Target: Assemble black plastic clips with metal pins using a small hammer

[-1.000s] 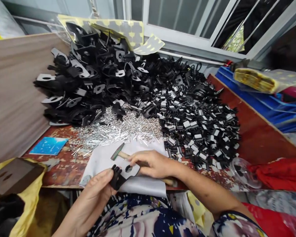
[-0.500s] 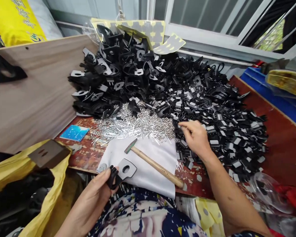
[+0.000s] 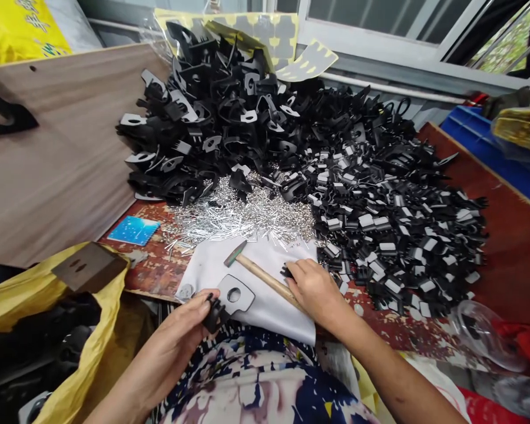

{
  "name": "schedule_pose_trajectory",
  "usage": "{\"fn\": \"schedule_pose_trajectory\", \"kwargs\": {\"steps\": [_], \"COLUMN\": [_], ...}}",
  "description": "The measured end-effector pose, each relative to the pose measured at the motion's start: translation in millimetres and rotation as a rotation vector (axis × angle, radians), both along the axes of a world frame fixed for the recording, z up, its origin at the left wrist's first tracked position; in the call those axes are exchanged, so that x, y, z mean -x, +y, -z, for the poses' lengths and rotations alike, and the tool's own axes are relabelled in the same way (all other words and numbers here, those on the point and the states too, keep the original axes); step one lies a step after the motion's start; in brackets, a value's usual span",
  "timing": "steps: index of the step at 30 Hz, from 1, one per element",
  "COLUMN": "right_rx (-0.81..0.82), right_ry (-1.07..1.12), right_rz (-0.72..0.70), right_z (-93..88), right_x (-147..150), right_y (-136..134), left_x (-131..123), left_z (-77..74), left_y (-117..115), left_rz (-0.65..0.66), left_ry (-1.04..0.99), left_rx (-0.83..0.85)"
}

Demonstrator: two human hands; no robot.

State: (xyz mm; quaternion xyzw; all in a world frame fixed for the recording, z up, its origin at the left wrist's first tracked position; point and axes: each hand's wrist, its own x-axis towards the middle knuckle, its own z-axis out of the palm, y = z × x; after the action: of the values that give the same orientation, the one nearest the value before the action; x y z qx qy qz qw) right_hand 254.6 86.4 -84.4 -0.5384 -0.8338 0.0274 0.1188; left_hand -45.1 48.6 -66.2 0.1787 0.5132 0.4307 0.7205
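Note:
Between the fingers and thumb of my left hand (image 3: pixel 188 321) is a black plastic clip part (image 3: pixel 237 294) with a flat grey face, a round hole and several knuckle-like teeth at its near end. My right hand (image 3: pixel 315 288) pinches a small black toothed clip piece (image 3: pixel 286 271), mostly covered by the fingers. It hovers above the handle of a small hammer (image 3: pixel 265 275). The hammer lies slantwise on a white cloth (image 3: pixel 203 259), its head toward the far left. Behind the cloth is a heap of thin metal pins (image 3: pixel 247 215).
Large black clip parts (image 3: pixel 221 106) are piled at the back, small toothed pieces (image 3: pixel 388 235) at the right. A blue card (image 3: pixel 133 230) lies left of the pins. Beside me a yellow bag (image 3: pixel 115 306) holds black parts and a brown block (image 3: pixel 89 268). A wooden board (image 3: pixel 70 159) stands left.
My right hand has come back from the heap of small pieces toward the left hand, now with a small toothed piece in its fingers. The left hand has shifted slightly right with its part.

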Motion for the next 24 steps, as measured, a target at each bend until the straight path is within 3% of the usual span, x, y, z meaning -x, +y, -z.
{"fn": "schedule_pose_trajectory", "kwargs": {"steps": [4, 9, 13, 19, 24], "right_rx": [-0.04, -0.114, -0.191, -0.25, -0.124], "right_ry": [-0.052, 0.542, 0.701, 0.649, 0.716], "right_rz": [0.1, 0.017, -0.089, -0.1, -0.119], "right_z": [1.9, -21.4, -29.1, -17.6, -12.0], "right_x": [6.0, 16.4, 44.8, 64.0, 67.5], "right_y": [3.3, 0.6, -11.7, -16.7, -16.0], "left_x": [-9.8, -42.3, -64.4, -65.6, -62.4], "left_z": [-4.0, -9.5, -10.1, -3.1, 3.7], "left_y": [4.9, 14.6, 18.9, 18.0, 17.6], "left_rz": [0.181, 0.329, 0.313, 0.291, 0.261], "left_ry": [0.172, 0.044, -0.079, -0.099, -0.049], "left_rx": [-0.14, -0.3, -0.316, -0.369, -0.419]}}
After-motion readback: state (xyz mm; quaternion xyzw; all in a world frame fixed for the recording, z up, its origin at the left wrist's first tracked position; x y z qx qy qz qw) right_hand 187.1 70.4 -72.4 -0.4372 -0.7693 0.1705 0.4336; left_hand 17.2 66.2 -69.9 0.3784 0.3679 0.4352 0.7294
